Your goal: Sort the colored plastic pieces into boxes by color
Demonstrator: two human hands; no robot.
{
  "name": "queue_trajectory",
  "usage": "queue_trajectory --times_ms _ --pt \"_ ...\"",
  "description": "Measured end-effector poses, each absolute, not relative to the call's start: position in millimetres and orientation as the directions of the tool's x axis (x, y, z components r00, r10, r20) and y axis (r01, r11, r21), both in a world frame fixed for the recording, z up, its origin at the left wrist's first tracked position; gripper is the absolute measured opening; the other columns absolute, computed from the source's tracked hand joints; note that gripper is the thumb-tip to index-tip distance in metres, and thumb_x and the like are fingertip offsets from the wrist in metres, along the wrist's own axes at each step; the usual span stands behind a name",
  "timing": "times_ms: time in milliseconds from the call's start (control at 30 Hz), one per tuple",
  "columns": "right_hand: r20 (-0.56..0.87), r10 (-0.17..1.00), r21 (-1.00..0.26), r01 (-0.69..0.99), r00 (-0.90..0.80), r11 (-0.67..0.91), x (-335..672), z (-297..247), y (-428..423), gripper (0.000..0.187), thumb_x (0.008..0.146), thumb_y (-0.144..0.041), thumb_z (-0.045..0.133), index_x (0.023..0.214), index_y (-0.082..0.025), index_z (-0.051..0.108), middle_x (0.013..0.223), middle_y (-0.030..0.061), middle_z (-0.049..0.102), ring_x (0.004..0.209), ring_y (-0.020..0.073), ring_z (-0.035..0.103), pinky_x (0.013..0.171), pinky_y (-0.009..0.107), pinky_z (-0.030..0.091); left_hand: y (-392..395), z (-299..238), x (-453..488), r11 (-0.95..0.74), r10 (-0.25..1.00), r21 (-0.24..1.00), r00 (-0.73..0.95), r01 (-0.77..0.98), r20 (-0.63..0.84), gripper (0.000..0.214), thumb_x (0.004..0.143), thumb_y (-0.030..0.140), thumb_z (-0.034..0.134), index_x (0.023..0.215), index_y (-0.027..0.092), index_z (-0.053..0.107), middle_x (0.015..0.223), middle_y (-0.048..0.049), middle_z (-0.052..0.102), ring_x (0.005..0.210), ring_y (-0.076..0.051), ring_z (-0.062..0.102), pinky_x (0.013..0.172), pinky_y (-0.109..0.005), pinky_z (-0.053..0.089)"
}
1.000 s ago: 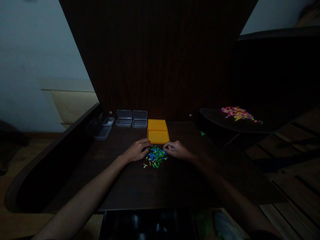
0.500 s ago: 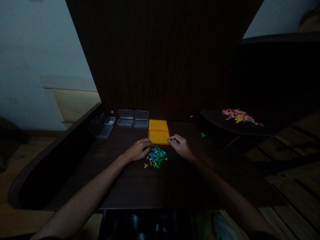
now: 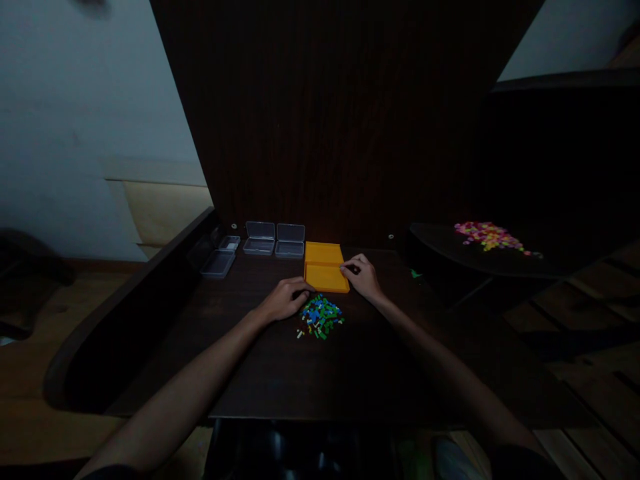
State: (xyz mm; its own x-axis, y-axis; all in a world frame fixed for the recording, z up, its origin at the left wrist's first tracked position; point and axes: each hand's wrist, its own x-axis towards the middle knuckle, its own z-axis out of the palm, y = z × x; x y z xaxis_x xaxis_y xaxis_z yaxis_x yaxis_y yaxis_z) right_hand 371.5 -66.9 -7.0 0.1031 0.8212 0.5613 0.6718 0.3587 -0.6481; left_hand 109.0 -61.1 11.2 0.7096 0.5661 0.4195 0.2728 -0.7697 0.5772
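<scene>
A small heap of tiny blue, green and white building bricks (image 3: 323,317) lies on the dark table. Just behind it an opened yellow plastic case (image 3: 326,277) lies flat with its lid folded back. My left hand (image 3: 286,299) rests at the heap's left, thumb and fingers apart, fingertips between the bricks and the case's front left corner. Over the right edge of the case, my right hand (image 3: 363,275) is closed in a pinch of thumb and forefinger. Whatever may be between those fingertips is too small to make out.
Clear plastic boxes with raised lids (image 3: 290,248) stand left of the case, and another clear box (image 3: 219,263) sits by the table's left side panel (image 3: 130,307). Pink and yellow pieces (image 3: 493,237) are heaped on a shelf at right. A green scrap (image 3: 416,273) lies below it.
My right hand has moved forward from the case's front right corner to over its right edge. My left hand stays by the heap. The whole view has shifted slightly.
</scene>
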Motion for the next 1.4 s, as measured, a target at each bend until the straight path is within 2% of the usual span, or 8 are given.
queue_trajectory --times_ms 333,500,667,967,1133,1400 --pt "0.563 0.826 -0.596 0.71 0.035 0.376 375.5 -16.3 -63.1 0.01 0.076 -0.023 0.065 0.074 -0.02 0.074 0.079 0.0024 0.054 0.076 0.0159 0.055 0.07 0.03 0.046 -61.3 11.7 109.6 -0.772 0.561 0.578 0.711 0.265 0.423 0.023 0.089 0.02 0.048 0.097 0.016 0.07 0.091 -0.0061 0.069 0.086 -0.017 0.064 0.081 -0.029 0.049" --pt "0.566 0.82 -0.645 0.667 0.09 0.372 376.5 -16.6 -62.3 0.01 0.076 -0.025 0.067 0.075 -0.021 0.076 0.078 0.0023 0.057 0.076 0.0162 0.056 0.07 0.03 0.046 -60.7 11.4 108.9 -0.769 0.566 0.58 0.707 0.268 0.424 0.024 0.089 0.021 0.048 0.097 0.016 0.07 0.091 -0.0063 0.069 0.086 -0.017 0.064 0.081 -0.029 0.048" --pt "0.547 0.822 -0.72 0.591 0.16 0.364 376.3 -16.5 -63.6 0.013 0.076 -0.03 0.066 0.078 -0.02 0.075 0.08 0.0028 0.057 0.072 0.0154 0.054 0.062 0.028 0.043 -60.6 11.0 108.2 -0.765 0.572 0.584 0.702 0.27 0.425 0.024 0.089 0.021 0.048 0.097 0.016 0.071 0.091 -0.0067 0.069 0.087 -0.017 0.064 0.081 -0.028 0.048" --pt "0.488 0.869 -0.708 0.621 0.087 0.335 377.1 -20.6 -60.9 0.004 0.067 -0.023 0.071 0.07 -0.021 0.073 0.084 0.0017 0.053 0.082 0.0169 0.054 0.074 0.032 0.045 -60.7 11.8 108.5 -0.77 0.564 0.576 0.714 0.273 0.415 0.024 0.09 0.021 0.048 0.097 0.015 0.07 0.092 -0.0068 0.069 0.087 -0.017 0.064 0.081 -0.028 0.048" --pt "0.448 0.892 -0.707 0.636 0.066 0.308 376.9 -20.0 -60.6 0.009 0.063 -0.018 0.071 0.07 -0.022 0.073 0.084 0.0009 0.051 0.082 0.0167 0.053 0.073 0.031 0.044 -60.3 10.9 109.1 -0.771 0.562 0.574 0.717 0.274 0.412 0.024 0.09 0.021 0.048 0.098 0.016 0.07 0.092 -0.0067 0.069 0.087 -0.017 0.064 0.081 -0.028 0.048" --pt "0.443 0.886 -0.73 0.629 0.137 0.268 377.5 -20.1 -58.1 0.01 0.073 -0.021 0.063 0.074 -0.022 0.073 0.081 0.0019 0.053 0.076 0.0155 0.052 0.068 0.029 0.044 -60.3 11.7 108.7 -0.772 0.563 0.571 0.718 0.28 0.409 0.024 0.09 0.022 0.048 0.097 0.016 0.07 0.092 -0.0067 0.07 0.087 -0.017 0.065 0.081 -0.028 0.048"
